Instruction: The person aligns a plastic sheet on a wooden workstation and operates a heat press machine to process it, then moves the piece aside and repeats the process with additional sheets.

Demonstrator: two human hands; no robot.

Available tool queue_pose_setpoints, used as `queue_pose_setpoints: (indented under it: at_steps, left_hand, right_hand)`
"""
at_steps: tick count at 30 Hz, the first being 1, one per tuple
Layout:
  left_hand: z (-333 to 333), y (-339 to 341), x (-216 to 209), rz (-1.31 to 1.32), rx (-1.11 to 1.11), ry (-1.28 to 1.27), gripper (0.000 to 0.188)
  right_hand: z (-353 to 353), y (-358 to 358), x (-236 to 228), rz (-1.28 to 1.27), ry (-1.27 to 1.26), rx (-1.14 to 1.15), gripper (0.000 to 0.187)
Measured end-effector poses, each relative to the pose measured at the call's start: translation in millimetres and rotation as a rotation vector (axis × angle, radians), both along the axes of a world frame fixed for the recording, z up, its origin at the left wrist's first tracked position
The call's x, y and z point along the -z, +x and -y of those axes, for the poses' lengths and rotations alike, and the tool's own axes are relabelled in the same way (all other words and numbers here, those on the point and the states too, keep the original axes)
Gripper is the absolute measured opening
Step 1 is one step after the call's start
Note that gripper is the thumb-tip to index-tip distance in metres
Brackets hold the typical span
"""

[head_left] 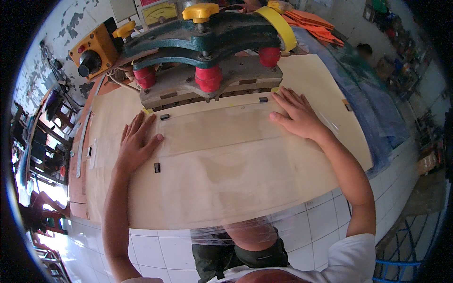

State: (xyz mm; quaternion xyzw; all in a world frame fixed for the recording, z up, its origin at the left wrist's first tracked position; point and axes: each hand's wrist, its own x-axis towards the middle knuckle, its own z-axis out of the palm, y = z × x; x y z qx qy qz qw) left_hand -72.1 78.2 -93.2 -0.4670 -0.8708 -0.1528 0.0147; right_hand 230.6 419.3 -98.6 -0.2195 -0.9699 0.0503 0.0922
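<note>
Up at the back, a yellow meter face (160,15) carried a curved scale (159,12), but its markings were too small to read! Over on the left, the yellow control box (103,45) with the black knob (89,63) gave nothing legible either; no words came clear anywhere.

plastic film (222,174): clear, smooth. cream sheet (139,198): matt, smooth. press arm (191,41): painted metal. knob (201,12): smooth plastic.
</note>
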Motion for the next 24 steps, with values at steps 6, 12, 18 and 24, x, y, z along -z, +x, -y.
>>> queue_pose_setpoints:
  at_steps: [6, 12, 18, 24]
  left_hand:
    - [-3.0, 2.8, -3.1, -0.013, 0.004, -0.011, 0.067]
    - [0.4, -0.3, -2.7, 0.002, 0.011, -0.008, 0.067]
    - [0.1, 2.1, -5.5, 0.013, -0.003, -0.025, 0.068]
    - [-1.5, -0.2, -1.8, -0.005, -0.004, -0.027, 0.068]
  right_hand:
    - [-3.3, 3.2, 2.9, -0.013, -0.017, 0.002, 0.074]
    - [-1.3, 1.1, 1.9, -0.027, 0.013, -0.011, 0.074]
    - [-1.2, 1.2, 1.8, -0.041, 0.035, -0.02, 0.073]
    - [-3.3, 2.0, 3.4, -0.034, 0.01, -0.004, 0.073]
